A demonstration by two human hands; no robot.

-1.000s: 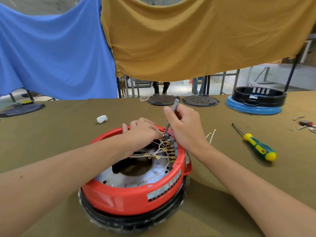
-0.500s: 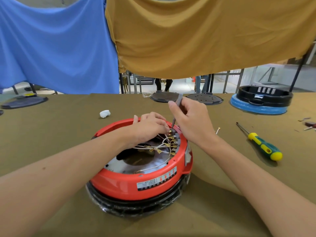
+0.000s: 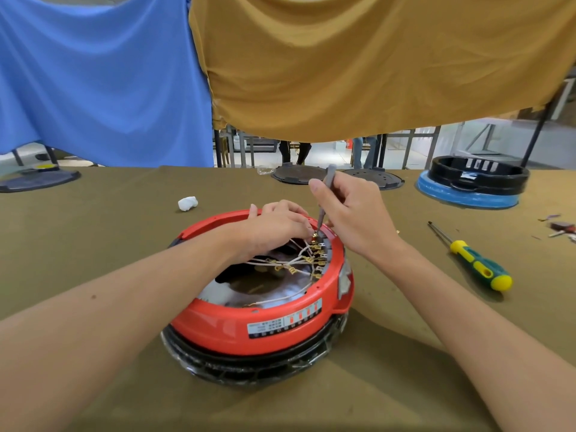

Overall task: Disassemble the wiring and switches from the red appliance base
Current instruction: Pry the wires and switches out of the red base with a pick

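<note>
Olive cloth covers the table [image 3: 93,244]. Nearest, at centre, sits the red base [image 3: 249,325] on a black ring, open side up, with white wires [image 3: 293,263] and brass terminals along its right inner wall. Left hand [image 3: 274,226] rests on the far rim, fingers curled down among the wires; whether they pinch one cannot be told. Right hand [image 3: 352,213] grips a grey tool [image 3: 325,194], tip at the farthest terminal. Right lies a screwdriver [image 3: 473,260]. Farther off: a white wad [image 3: 188,203], dark discs, blue and ochre sheets.
</note>
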